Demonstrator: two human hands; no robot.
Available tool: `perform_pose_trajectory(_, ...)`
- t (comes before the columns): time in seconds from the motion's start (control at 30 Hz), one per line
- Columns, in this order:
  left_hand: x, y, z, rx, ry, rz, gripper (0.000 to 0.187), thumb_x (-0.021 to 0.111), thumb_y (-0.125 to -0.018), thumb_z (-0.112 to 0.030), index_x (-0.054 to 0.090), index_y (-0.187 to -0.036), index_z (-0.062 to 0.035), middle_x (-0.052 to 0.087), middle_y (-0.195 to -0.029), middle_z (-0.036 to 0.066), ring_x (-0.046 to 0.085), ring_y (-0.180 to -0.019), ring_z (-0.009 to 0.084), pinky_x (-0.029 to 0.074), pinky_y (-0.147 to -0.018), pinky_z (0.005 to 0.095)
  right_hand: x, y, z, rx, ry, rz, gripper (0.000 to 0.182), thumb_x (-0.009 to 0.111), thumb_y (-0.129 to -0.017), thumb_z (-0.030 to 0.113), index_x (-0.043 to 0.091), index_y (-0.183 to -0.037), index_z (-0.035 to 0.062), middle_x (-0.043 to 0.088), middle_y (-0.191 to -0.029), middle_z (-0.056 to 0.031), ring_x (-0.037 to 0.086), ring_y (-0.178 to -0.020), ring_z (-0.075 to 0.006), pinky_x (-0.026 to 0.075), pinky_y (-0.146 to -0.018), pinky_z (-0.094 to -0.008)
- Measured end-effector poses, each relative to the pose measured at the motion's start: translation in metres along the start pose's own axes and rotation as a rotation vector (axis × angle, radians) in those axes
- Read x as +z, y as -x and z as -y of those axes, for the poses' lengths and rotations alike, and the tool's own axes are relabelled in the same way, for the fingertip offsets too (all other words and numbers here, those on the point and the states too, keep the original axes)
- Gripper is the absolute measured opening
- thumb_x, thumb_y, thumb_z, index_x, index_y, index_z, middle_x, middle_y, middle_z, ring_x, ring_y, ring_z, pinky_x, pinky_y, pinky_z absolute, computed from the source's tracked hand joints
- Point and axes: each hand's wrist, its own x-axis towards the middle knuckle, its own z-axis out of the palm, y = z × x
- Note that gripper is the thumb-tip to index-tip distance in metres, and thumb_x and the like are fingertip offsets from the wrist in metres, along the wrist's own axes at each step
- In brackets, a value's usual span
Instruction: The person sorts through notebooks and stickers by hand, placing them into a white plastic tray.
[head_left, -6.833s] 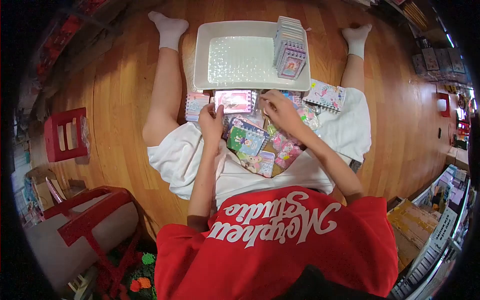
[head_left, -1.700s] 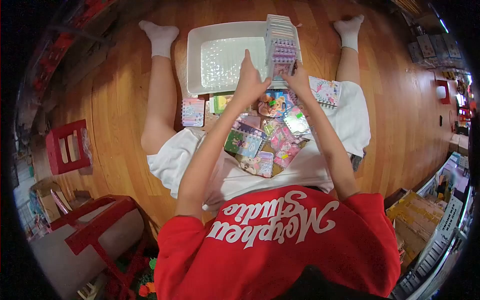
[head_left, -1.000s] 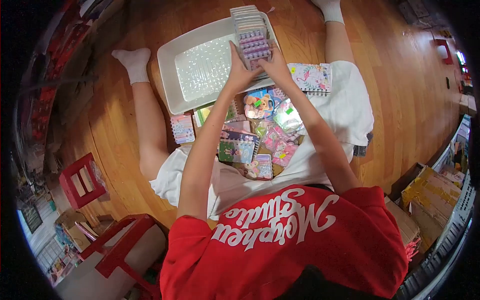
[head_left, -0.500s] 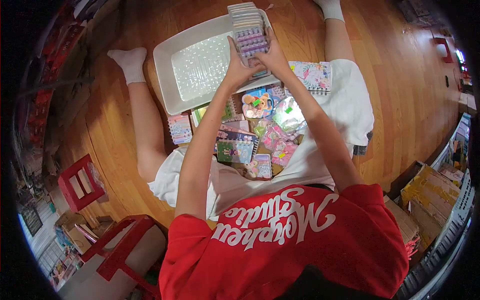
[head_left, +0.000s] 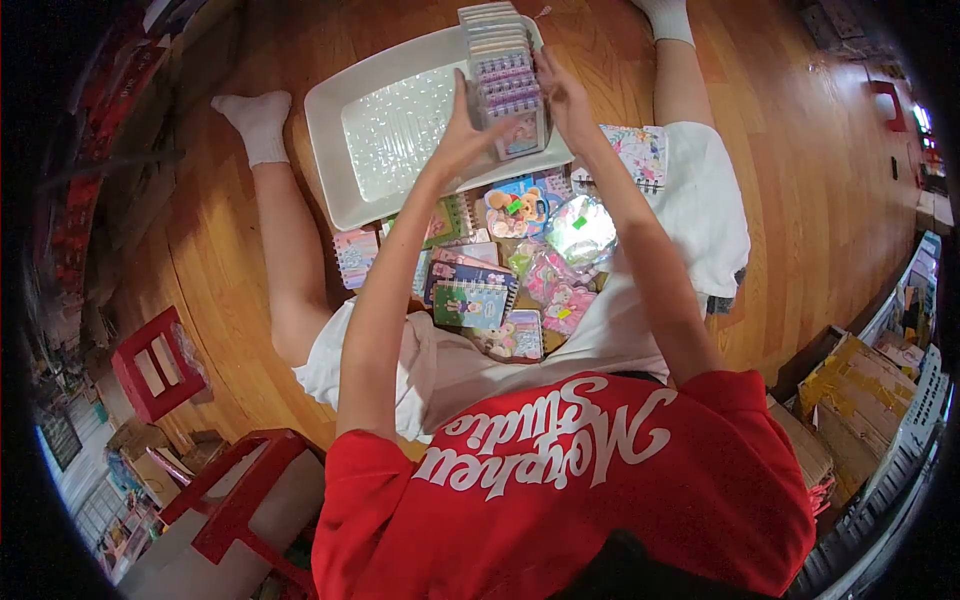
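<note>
A row of small spiral notebooks (head_left: 504, 82) stands along the right end of a white plastic tray (head_left: 322, 150), a picture cover facing me at the near end. My left hand (head_left: 466, 137) is at the row's left side, open, its index finger stretched up and its thumb reaching across the near cover. On the right side my right hand (head_left: 566, 102) is open too, slightly curled, fingertips close to the row's edge. Between my legs lie a green-covered spiral notebook (head_left: 468, 305), a bear-shaped item (head_left: 513, 207) and pink packaged items (head_left: 567, 308).
A floral spiral notebook (head_left: 635, 155) rests against my right leg. Beside the tray's near left corner is a pastel notebook (head_left: 355, 255). A red-framed stool (head_left: 250, 500) stands at lower left, and cardboard boxes (head_left: 855, 390) at right. Wooden flooring (head_left: 800, 200) surrounds me.
Both hands have loosened and spread from the notebook row; the right hand has moved off its near cover to the right. More of the near cover now shows.
</note>
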Motion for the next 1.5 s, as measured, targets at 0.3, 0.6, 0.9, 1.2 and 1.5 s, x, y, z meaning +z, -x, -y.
perform_pose_trajectory(0.3,0.006,-0.039,-0.029,-0.082,0.405,-0.158,0.089,0.015,-0.091,-0.074,0.001,-0.154,-0.0117,0.007,-0.159,0.011,0.009,-0.145,0.0276,0.007,-0.117,0.0369,0.032,-0.027,0.020,0.027,0.101,-0.054,0.091,0.037,-0.092,0.065,0.019,-0.149,-0.0037,0.029,-0.153,-0.0157,0.032,-0.139,-0.0243,0.021,-0.114,-0.0329)
perform_pose_trajectory(0.6,0.013,-0.061,0.005,-0.028,0.589,-0.116,0.079,0.019,-0.092,-0.072,0.026,-0.147,-0.0153,0.044,-0.141,0.009,0.048,-0.124,0.0234,0.041,-0.104,0.0382,0.029,-0.026,0.023,0.057,0.231,0.022,0.078,0.028,-0.098,0.060,0.028,-0.147,-0.0009,0.035,-0.149,-0.0137,0.034,-0.137,-0.0221,0.025,-0.112,-0.0300)
perform_pose_trajectory(0.9,0.013,-0.057,-0.009,-0.017,0.549,-0.161,0.078,0.021,-0.093,-0.070,0.024,-0.148,-0.0155,0.044,-0.141,0.010,0.046,-0.127,0.0229,0.039,-0.106,0.0373,0.019,-0.069,0.009,-0.049,0.124,0.062,0.073,0.028,-0.097,0.063,0.046,-0.135,0.0025,0.055,-0.130,-0.0100,0.051,-0.120,-0.0203,0.038,-0.104,-0.0329)
perform_pose_trajectory(1.2,0.016,-0.065,0.002,-0.033,0.562,-0.197,0.080,0.017,-0.095,-0.068,0.023,-0.150,-0.0101,0.040,-0.145,0.010,0.042,-0.130,0.0206,0.033,-0.108,0.0325,0.025,-0.062,0.020,-0.004,0.303,0.020,0.074,0.028,-0.096,0.064,0.047,-0.134,0.0040,0.054,-0.131,-0.0089,0.050,-0.120,-0.0189,0.037,-0.103,-0.0311)
perform_pose_trajectory(1.5,0.015,-0.057,-0.009,-0.086,0.544,-0.133,0.079,0.016,-0.094,-0.068,0.014,-0.153,-0.0145,0.032,-0.150,0.009,0.037,-0.134,0.0226,0.030,-0.111,0.0342,0.026,-0.058,0.018,-0.006,0.190,0.059,0.080,0.023,-0.095,0.068,0.040,-0.139,0.0033,0.046,-0.140,-0.0103,0.040,-0.130,-0.0212,0.028,-0.110,-0.0328)
